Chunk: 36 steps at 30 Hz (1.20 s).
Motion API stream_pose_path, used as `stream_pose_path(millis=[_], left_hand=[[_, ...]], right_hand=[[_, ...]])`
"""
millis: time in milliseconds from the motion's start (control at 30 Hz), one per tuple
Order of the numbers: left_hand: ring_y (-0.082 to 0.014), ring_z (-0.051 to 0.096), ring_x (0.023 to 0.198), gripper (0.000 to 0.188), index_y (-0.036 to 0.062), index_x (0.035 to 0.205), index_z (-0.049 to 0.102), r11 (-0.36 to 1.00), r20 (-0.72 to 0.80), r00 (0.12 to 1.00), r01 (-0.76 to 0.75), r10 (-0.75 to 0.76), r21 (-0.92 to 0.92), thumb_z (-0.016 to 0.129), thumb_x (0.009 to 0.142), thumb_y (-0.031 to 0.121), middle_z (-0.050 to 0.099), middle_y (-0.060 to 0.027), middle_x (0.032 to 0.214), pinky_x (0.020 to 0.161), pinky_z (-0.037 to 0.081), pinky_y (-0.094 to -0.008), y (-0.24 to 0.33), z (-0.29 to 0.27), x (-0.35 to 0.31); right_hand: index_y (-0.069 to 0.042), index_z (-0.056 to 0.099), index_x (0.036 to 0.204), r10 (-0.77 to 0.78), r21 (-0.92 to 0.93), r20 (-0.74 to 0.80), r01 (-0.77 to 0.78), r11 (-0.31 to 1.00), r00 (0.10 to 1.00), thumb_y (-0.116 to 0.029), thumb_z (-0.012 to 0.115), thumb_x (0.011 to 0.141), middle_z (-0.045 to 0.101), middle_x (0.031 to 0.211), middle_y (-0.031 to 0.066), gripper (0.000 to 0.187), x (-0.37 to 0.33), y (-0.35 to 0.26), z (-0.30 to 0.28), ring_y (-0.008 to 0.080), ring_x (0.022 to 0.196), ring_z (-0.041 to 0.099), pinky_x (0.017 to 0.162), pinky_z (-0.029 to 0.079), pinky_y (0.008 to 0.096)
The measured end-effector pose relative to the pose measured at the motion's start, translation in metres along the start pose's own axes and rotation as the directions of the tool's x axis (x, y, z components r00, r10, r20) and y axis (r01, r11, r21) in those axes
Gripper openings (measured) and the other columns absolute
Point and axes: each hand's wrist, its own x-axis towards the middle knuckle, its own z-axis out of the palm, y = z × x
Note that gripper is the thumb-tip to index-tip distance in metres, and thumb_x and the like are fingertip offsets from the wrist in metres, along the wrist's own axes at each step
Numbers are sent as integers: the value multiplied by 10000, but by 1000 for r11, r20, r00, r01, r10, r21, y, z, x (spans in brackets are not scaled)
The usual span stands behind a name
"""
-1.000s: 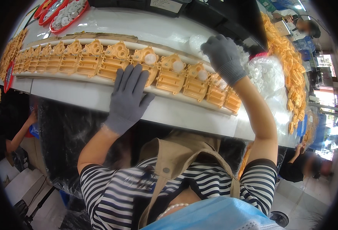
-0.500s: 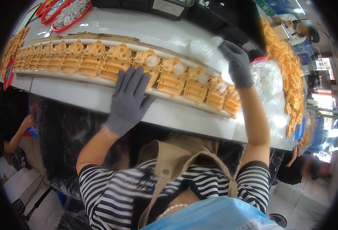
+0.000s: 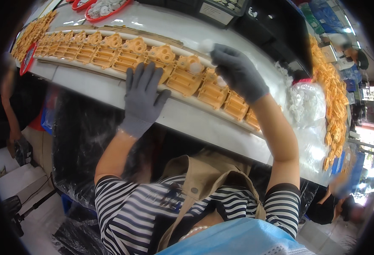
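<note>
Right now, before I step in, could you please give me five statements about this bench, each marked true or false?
1. The grey-gloved left hand has its fingers over the row of orange plastic housings. True.
2. The right hand is bare. False: the right hand wears a grey glove too.
3. A small white rounded piece is held at the right hand's fingertips. True.
4. The shallow red plastic basket in front holds orange housings. False: the basket holds white pieces.
5. The clear plastic bag of white parts lies left of the left hand. False: the bag is right of both hands.
</note>
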Motion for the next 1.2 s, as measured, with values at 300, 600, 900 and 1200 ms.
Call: stream_pose_path(millis=[300, 600, 900, 1200], left_hand=[[-408, 433, 1243, 539, 13, 1276, 517, 1000, -12, 1000, -10, 10, 13, 643, 836, 297, 495, -194, 1313, 1091, 281, -557, 5, -3, 2], [-399, 421, 1284, 551, 16, 1309, 507, 1000, 22, 1000, 15, -16, 21, 641, 852, 295, 483, -194, 1356, 1107, 282, -522, 4, -6, 2], [-383, 432, 1243, 537, 6, 1259, 527, 1000, -3, 1000, 1, 0, 20, 643, 833, 311, 495, -188, 1303, 1087, 300, -532, 4, -4, 2], [-383, 434, 1240, 544, 6, 1261, 526, 1000, -10, 1000, -7, 8, 26, 655, 822, 301, 496, -190, 1303, 1086, 305, -529, 4, -3, 1]], right_hand=[[-184, 711, 940, -516, -923, 314, 383, 31, 797, -173, 675, 786, 632, 820, 39, 159, 49, 14, 61, 235, 824, 588, 707, 486, 355], [-144, 691, 825, -413, -898, 427, 431, -88, 805, -116, 603, 800, 622, 849, 61, 95, 47, 15, 73, 251, 824, 605, 691, 502, 372], [-116, 682, 935, -359, -904, 241, 343, 255, 902, -179, 649, 833, 664, 922, 73, 125, 50, 19, 71, 278, 883, 628, 760, 518, 394], [-125, 663, 927, -382, -880, 410, 469, 72, 828, -142, 608, 840, 660, 902, 78, 104, 60, 22, 66, 281, 839, 643, 743, 527, 386]])
